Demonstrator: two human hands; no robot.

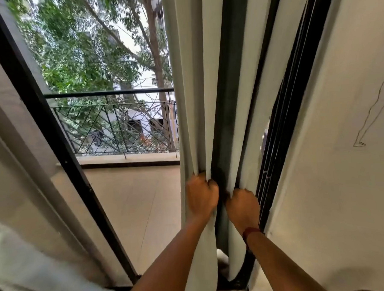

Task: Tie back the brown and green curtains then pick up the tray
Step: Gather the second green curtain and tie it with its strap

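– So where is the green curtain (189, 78) right now?

– Gathered into long hanging folds, with the balcony railing (119, 127) showing to its left and the wall (343, 159) to its right. Both hands are on it low down, side by side.

– And the fingers?

– The left hand (201, 197) has its fingers (212, 184) curled round a thick bundle of folds at the curtain's left edge. The right hand (243, 209) sits just to the right of it, across a dark strip (226, 99) that runs down between the folds. Its knuckles face the camera and its fingers tuck into the cloth, so the tips are hidden. It reads as a grip, not a flat push.

– Why hold it in two places?

– My guess is to squeeze the folds into one narrow column, so a tie can go round it. Whether the dark strip is a tie, a lining or a shadowed fold, I cannot tell.

– How far along is the job?

– Early, I'd judge. No band is visibly round this curtain yet. Far to the curtain's left, past the black door frame (40, 113), a blurred brownish panel (7, 155) could be the brown curtain, but I can't be sure. No tray is in view.

– Anything to watch?

– Slack cloth can spill out of the bundle if one hand lets go to reach for a tie.
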